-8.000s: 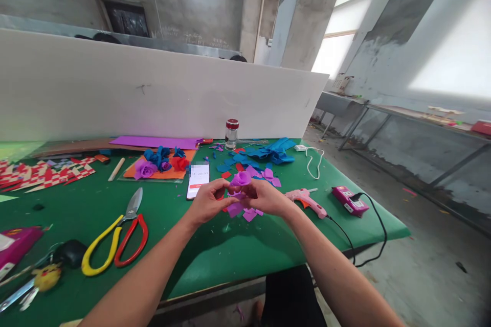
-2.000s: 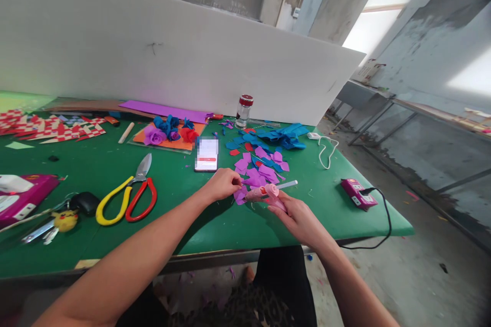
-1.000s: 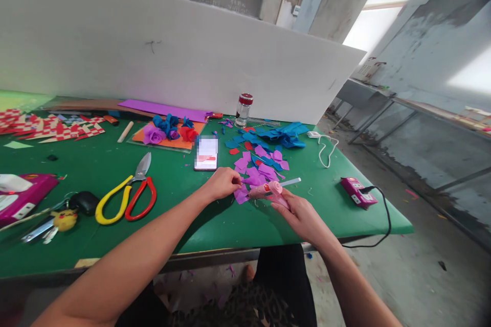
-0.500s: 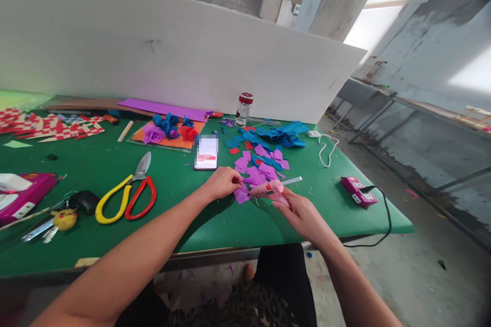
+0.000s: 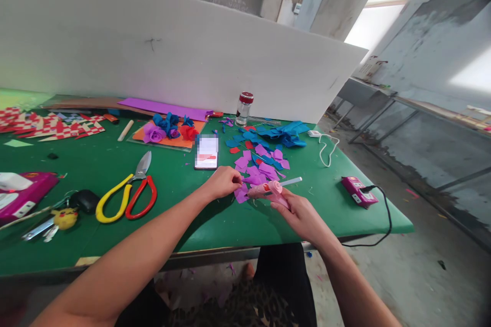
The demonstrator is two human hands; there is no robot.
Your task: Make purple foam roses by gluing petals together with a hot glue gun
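My right hand (image 5: 297, 211) grips a pink glue gun (image 5: 264, 190) with a clear glue stick poking out of its back. The gun's nozzle points left at a purple paper petal (image 5: 241, 193) on the green table (image 5: 215, 225). My left hand (image 5: 222, 183) is closed, pinching that petal at its edge. More purple petals (image 5: 261, 171) lie scattered just beyond the gun.
Large yellow-and-red scissors (image 5: 126, 196) lie to the left. A phone (image 5: 206, 152), finished paper roses (image 5: 169, 130) on an orange sheet, blue scraps (image 5: 282, 134), a small jar (image 5: 244, 108) and a pink power strip (image 5: 356, 190) with its cord sit around. A white board (image 5: 161, 56) backs the table.
Eight seconds ago both hands held a purple paper flower and the glue gun lay on the table. Since then my right hand has gripped the gun; the last second shows almost no movement.
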